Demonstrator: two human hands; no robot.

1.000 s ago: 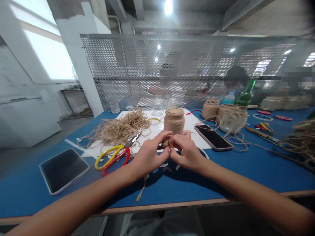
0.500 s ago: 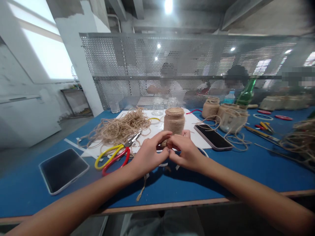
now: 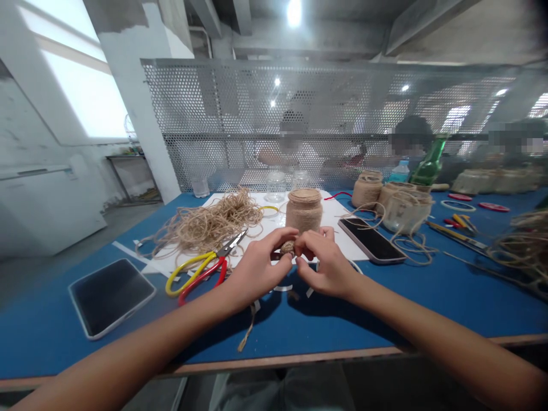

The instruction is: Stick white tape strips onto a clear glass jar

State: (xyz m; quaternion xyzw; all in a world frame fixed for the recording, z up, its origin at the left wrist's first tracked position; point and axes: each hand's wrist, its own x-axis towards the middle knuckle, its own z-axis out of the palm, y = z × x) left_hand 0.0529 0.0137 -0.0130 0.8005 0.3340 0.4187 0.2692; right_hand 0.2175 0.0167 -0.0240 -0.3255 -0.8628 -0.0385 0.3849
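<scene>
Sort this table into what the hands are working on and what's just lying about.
In hand: small twine-wrapped piece, pinched between left hand and right hand.
Lying about: scissors, loose twine pile, twine-wrapped jar, phone, tablet, green bottle.

**Around your bench**

On your left you have red-and-yellow scissors point(image 3: 201, 269), a dark tablet point(image 3: 112, 295) and a heap of loose twine point(image 3: 212, 222). Ahead stands a twine-wrapped jar point(image 3: 303, 209). A phone point(image 3: 371, 240) lies to its right, with a green bottle point(image 3: 429, 161) beyond.

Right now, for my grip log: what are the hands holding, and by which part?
A small twine-wrapped piece, pinched at its sides by the left hand and right hand fingertips.
</scene>
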